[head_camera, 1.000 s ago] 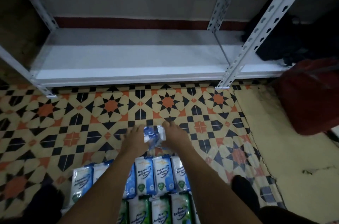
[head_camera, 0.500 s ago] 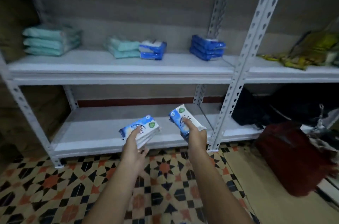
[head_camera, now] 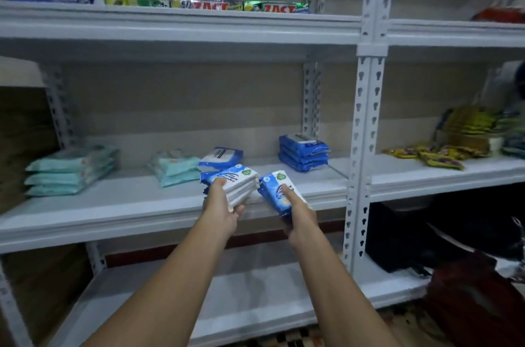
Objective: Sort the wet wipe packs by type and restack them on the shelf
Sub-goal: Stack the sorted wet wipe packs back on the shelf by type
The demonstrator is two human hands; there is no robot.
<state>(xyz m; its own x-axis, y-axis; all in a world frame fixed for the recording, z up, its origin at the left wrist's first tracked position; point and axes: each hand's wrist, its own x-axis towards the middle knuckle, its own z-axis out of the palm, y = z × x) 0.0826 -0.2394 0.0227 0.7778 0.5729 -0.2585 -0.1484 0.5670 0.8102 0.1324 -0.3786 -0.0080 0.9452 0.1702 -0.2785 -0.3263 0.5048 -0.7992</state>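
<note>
We hold wet wipe packs in both hands in front of the middle shelf (head_camera: 142,204). Our left hand (head_camera: 224,206) grips a small bundle of blue-and-white packs (head_camera: 237,182), thumb on top and fingers curled under it. Our right hand (head_camera: 298,213) grips more packs of the same print (head_camera: 277,190), tilted, with the thumb pressed on the face.

We judge the task to be partly done. On the shelf there already lie a teal stack (head_camera: 71,170) at the left, a second teal pile (head_camera: 176,166) in the middle, one blue-and-white pack (head_camera: 221,158) just beside it, and a dark blue stack (head_camera: 304,152) near the rear post. The packs in our hands are not yet placed, and they seem to belong with the blue-and-white pack.

For room, the shelf surface is bare between the blue-and-white pack and the dark blue stack, and also along the front edge. The white upright post (head_camera: 366,133) stands close at the right of our right hand, and the upper shelf (head_camera: 181,31) is well above.
</note>
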